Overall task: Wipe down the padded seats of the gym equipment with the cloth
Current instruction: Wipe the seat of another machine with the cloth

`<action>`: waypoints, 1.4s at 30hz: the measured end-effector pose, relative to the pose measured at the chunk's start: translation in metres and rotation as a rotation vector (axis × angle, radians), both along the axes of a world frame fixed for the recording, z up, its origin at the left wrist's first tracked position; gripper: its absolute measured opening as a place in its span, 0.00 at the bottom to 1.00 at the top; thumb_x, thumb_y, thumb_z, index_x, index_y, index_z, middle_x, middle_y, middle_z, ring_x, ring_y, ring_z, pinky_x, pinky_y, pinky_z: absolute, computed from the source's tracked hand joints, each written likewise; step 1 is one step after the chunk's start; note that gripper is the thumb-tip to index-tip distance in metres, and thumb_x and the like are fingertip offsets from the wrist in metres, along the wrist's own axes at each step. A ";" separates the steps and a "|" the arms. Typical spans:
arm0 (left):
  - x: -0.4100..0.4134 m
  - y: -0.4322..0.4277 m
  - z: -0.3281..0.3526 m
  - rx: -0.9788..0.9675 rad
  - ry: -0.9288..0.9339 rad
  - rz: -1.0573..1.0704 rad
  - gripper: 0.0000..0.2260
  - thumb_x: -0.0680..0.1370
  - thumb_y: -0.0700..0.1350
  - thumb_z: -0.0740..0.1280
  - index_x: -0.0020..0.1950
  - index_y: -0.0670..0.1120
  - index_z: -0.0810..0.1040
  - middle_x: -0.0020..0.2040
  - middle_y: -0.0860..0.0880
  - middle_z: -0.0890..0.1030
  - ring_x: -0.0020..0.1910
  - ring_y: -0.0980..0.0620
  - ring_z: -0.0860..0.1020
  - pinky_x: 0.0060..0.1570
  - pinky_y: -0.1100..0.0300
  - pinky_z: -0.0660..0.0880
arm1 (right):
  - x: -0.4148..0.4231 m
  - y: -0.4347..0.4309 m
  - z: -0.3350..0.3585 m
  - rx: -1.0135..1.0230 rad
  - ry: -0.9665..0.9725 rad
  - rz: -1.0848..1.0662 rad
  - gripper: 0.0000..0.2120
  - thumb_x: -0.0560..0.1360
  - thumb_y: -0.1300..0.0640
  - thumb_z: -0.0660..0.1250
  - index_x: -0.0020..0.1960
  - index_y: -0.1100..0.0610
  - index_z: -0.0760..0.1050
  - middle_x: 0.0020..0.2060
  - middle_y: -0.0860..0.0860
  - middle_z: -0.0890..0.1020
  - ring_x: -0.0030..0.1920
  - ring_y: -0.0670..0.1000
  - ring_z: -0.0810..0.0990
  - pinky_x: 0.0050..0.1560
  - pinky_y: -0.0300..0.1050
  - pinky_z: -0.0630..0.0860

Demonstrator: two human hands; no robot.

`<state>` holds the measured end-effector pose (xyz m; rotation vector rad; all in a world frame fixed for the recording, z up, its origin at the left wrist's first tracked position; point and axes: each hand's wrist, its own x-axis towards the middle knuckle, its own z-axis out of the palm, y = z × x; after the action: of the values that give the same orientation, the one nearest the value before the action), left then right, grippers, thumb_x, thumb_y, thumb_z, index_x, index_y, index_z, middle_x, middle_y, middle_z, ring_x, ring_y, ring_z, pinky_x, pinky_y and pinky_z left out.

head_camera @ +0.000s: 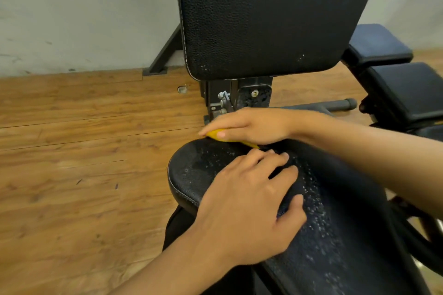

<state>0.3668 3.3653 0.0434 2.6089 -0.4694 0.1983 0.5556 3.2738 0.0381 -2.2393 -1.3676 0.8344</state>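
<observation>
A black padded seat [191,175] speckled with white flecks fills the lower middle. My right hand [251,124] lies flat at its far edge, pressing a yellow cloth [217,134] onto the pad; only a thin strip of the cloth shows under the fingers. My left hand [249,208] rests on the seat nearer to me, fingers spread, holding nothing. Behind the seat rises the black padded backrest [268,19], upright.
A metal bracket with bolts [225,103] joins seat and backrest. Another bench with black and blue pads [395,74] stands at the right. Wooden floor [72,151] lies to the left, ending at a pale wall [84,7]. A black frame strut [165,55] leans at the wall.
</observation>
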 end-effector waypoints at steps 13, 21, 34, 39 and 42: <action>-0.001 -0.003 0.005 0.029 0.016 0.027 0.21 0.79 0.57 0.60 0.67 0.51 0.80 0.67 0.55 0.79 0.66 0.56 0.73 0.63 0.67 0.64 | -0.019 0.051 0.001 -0.015 -0.053 0.092 0.17 0.85 0.53 0.54 0.71 0.55 0.72 0.65 0.51 0.79 0.64 0.50 0.76 0.68 0.48 0.68; -0.001 -0.004 0.003 -0.013 -0.016 0.049 0.20 0.79 0.57 0.59 0.65 0.52 0.82 0.63 0.59 0.80 0.64 0.60 0.74 0.53 0.77 0.61 | 0.017 -0.146 0.008 -0.005 -0.319 -0.386 0.11 0.84 0.54 0.59 0.59 0.55 0.77 0.54 0.51 0.81 0.58 0.54 0.78 0.62 0.42 0.68; 0.002 -0.003 -0.003 -0.046 -0.034 0.068 0.21 0.78 0.59 0.58 0.65 0.54 0.81 0.64 0.63 0.78 0.62 0.62 0.72 0.54 0.63 0.71 | -0.150 -0.144 0.029 0.255 -0.347 -0.449 0.20 0.81 0.52 0.57 0.70 0.55 0.74 0.68 0.49 0.76 0.71 0.46 0.70 0.74 0.38 0.58; 0.004 -0.003 -0.002 -0.047 -0.030 0.049 0.22 0.77 0.59 0.58 0.64 0.54 0.81 0.63 0.62 0.78 0.62 0.60 0.73 0.58 0.60 0.71 | -0.140 -0.146 0.027 0.280 -0.217 -0.583 0.20 0.82 0.56 0.57 0.73 0.50 0.70 0.73 0.45 0.70 0.79 0.44 0.55 0.77 0.48 0.34; 0.003 -0.003 -0.002 -0.049 -0.006 0.046 0.23 0.76 0.61 0.56 0.65 0.54 0.80 0.64 0.62 0.78 0.65 0.59 0.73 0.63 0.63 0.65 | -0.087 -0.130 0.019 0.082 -0.281 -0.698 0.20 0.84 0.60 0.56 0.75 0.53 0.66 0.75 0.51 0.69 0.80 0.50 0.52 0.77 0.55 0.36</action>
<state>0.3698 3.3622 0.0411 2.5732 -0.4016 0.2300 0.4685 3.1434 0.0567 -2.5670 -0.5987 0.2228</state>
